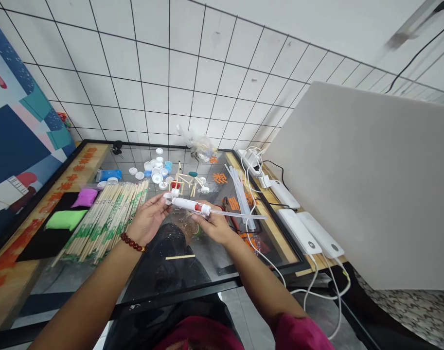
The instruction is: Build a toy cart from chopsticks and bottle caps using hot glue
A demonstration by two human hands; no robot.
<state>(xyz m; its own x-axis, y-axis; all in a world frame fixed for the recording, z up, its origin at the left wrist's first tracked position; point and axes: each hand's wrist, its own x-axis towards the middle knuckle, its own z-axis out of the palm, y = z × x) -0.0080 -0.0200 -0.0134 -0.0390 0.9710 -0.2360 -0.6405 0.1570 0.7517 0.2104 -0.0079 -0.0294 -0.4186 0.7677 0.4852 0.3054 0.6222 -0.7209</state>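
My right hand (214,223) is wrapped round a white glue gun (187,203) with a red part near its rear, held above the glass tabletop. A long translucent glue stick (239,214) sticks out of its back end to the right. At the front end, my left hand (152,216) pinches a small white plastic piece (168,196) that looks like a bottle cap, close to the nozzle. Its fingers partly hide that piece. Just beyond stands a small structure of wooden stick pieces (185,181), with a red cap (175,184) among them.
White and blue bottle caps (156,170) lie behind my hands. Wrapped chopsticks (105,218), purple clay (86,197) and green clay (64,220) are on the left. Spare glue sticks (241,194), white cables and power banks (298,231) lie right. One loose stick (180,257) is in front.
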